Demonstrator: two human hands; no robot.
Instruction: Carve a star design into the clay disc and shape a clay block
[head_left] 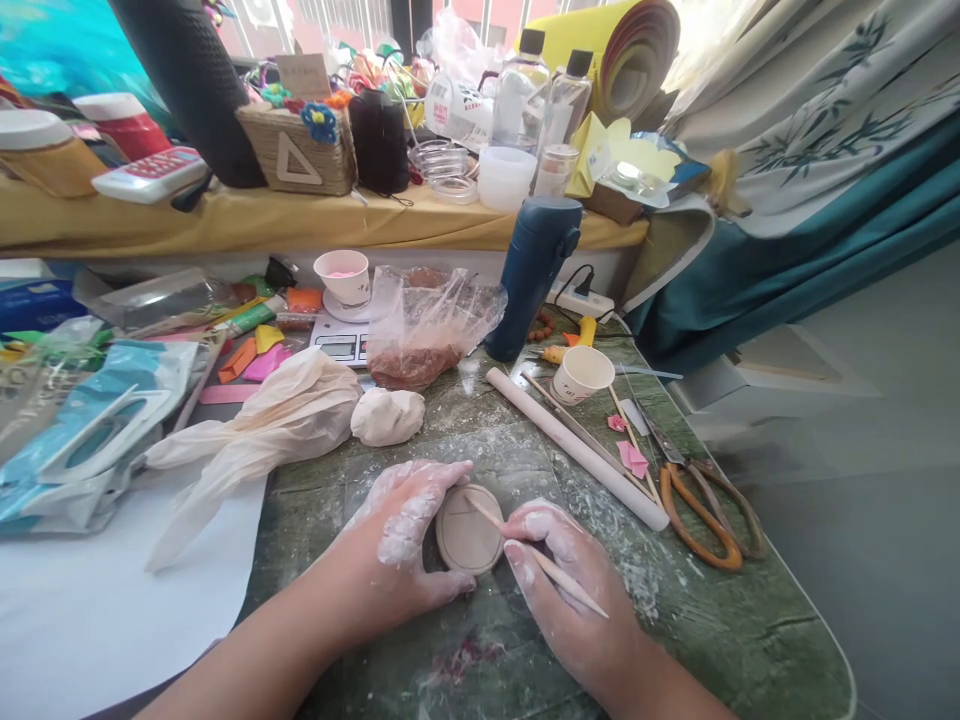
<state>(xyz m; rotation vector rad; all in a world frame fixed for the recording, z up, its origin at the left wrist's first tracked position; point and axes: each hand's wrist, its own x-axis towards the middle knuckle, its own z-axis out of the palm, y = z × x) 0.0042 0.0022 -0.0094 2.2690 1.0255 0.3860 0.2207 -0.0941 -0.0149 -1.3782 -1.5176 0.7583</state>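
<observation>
A round, pale clay disc (466,548) with a rim and a line marked across its upper part lies on the table. My left hand (405,525), dusted with white powder, curves around the disc's left side, fingers at its top edge and thumb near its bottom. Pinched in my right hand (574,560) is a pointed wooden clay tool (577,590), its tip at the upper part of the disc's face. Beyond my left hand sits a lump of white clay (388,416), beside a crumpled thin plastic bag (300,405).
A pale rolling rod (577,448), a paper cup (583,376) and orange-handled scissors (694,505) lie to the right. At the back stand a blue flask (534,280), a bag of reddish clay (420,355) and a digital scale (339,346). White paper (135,610) covers the left.
</observation>
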